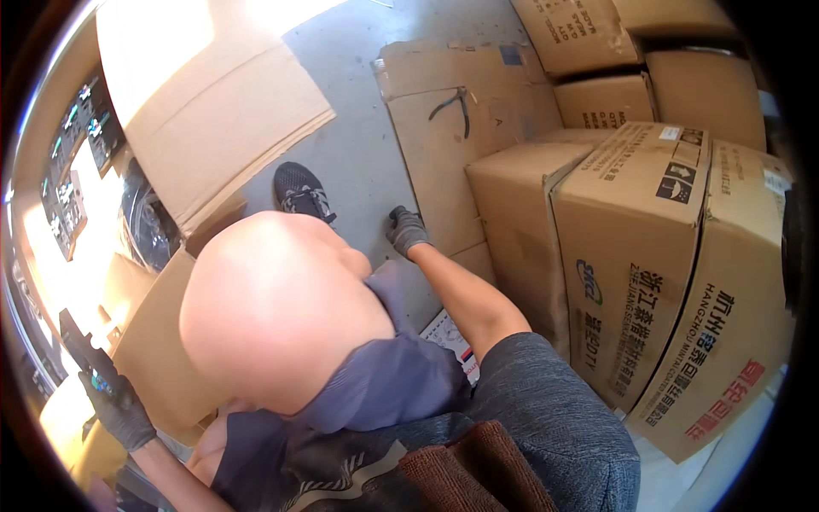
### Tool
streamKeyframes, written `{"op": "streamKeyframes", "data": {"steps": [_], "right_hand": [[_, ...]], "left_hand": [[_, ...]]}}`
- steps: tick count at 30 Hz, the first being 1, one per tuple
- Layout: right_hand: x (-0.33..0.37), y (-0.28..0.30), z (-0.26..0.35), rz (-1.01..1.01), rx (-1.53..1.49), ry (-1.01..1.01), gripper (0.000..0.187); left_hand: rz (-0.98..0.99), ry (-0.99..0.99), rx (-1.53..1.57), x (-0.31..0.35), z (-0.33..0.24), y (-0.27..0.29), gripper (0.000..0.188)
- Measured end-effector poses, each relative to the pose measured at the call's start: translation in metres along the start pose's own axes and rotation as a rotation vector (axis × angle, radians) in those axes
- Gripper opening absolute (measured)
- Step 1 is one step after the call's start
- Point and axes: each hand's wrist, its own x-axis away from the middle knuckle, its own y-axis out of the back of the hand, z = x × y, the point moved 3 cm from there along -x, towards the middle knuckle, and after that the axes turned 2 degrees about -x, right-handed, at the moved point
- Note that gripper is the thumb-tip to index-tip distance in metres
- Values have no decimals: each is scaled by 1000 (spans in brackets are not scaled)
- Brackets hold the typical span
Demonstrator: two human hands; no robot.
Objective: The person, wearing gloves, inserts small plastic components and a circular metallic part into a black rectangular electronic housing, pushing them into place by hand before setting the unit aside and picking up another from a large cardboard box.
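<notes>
My left hand [124, 415], in a dark grey glove, is closed around a long dark part [78, 341] at the lower left. The part points up and away, and glare hides its detail. Beside it stands an open cardboard box [162, 337], to the right of the hand. My right hand [408, 232], also gloved in grey, reaches down over the grey floor, near the edge of a flattened cardboard sheet [435, 162]. Its fingers are curled, with a small dark tip at their far end; I cannot make out what they hold, if anything.
Pliers [465, 111] with dark handles lie on the flattened sheet. Stacked cardboard cartons [631, 196] line the right side. A large cardboard flap [222, 111] spreads at the upper left. Black parts [72, 162] lie at the far left. My bent knee [273, 299] and shoe [300, 189] fill the middle.
</notes>
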Motion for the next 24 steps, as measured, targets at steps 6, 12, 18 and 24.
{"op": "streamKeyframes", "data": {"steps": [6,12,18,24], "right_hand": [[30,5,9,-88,-362,-191,34],[21,18,-60,-318,-554,-297,26],[2,17,-68,-233,-523,-226,32],[-9,30,-56,-83,199,-126,30]], "left_hand": [[-95,156,150,-18,29,43,49],[-307,144,194,20,-16,-24,54],[-18,185,130,27,21,49,50],[-386,201,438,60,-25,-70,48]]}}
